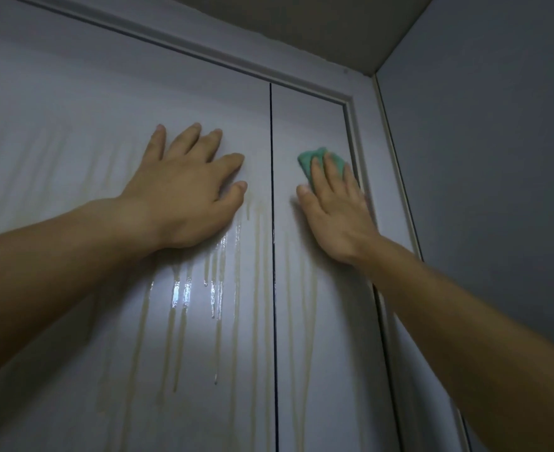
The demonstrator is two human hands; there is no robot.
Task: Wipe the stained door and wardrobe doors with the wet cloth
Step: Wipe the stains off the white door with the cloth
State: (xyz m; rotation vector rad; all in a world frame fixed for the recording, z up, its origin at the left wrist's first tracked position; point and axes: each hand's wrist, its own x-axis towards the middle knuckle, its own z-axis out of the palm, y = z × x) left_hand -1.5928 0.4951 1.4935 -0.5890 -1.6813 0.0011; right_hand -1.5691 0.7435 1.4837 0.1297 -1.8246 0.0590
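Two white wardrobe doors meet at a dark vertical gap. The left door (90, 132) carries yellowish drip stains and shiny wet runs (184, 288) below my left hand. My left hand (187, 187) lies flat on that door with its fingers spread. On the narrower right door (305, 321), which has faint streaks too, my right hand (331, 207) presses a green cloth (311, 159) against the panel with straight fingers. Most of the cloth is hidden under my fingers.
The door frame (360, 148) runs just right of the cloth. A grey side wall (481, 158) stands close on the right, and the ceiling (318, 21) is just above the frame's top moulding.
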